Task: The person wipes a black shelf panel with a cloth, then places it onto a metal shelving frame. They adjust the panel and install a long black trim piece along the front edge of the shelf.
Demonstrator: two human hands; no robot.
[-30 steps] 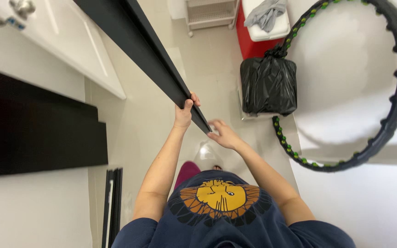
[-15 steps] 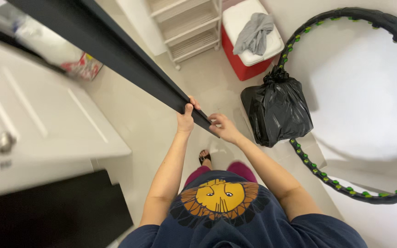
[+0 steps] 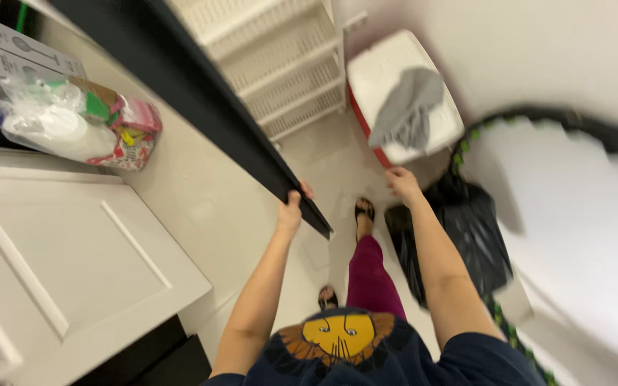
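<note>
Head view, looking down past a dark blue shirt (image 3: 366, 350) with a yellow face print. One long black board (image 3: 202, 107), running from the upper left down to its end near the middle, over the pale floor (image 3: 209, 207). Left hand (image 3: 289, 212) at that lower end, fingers curled round the edge and gripping it. Right hand (image 3: 402, 184) off the board now, fingers loosely spread, holding nothing, just above the black rubbish bag (image 3: 466, 236). Half a second ago, both hands together on the board's end; since then the right one moved away toward the bag.

Containers: one red cooler box (image 3: 402, 107) with a white lid, one grey cloth (image 3: 409, 107) draped on top, contents hidden. One black bag, tied shut and bulging, contents not visible. One white slatted rack (image 3: 280, 64), three shelves in sight, apparently bare, though blurred. One clear plastic bag (image 3: 59, 129) of whitish stuff beside a bright printed bag (image 3: 126, 132), both against two white cartons (image 3: 8, 53) at upper left.

One black hoop with green marks (image 3: 559, 121) leaning at the wall on the right. One white panelled door (image 3: 73, 264) lying flat at lower left. Two sandalled feet, one maroon trouser leg (image 3: 373, 275). View swung leftward since the earlier frame, rack and cooler larger.
</note>
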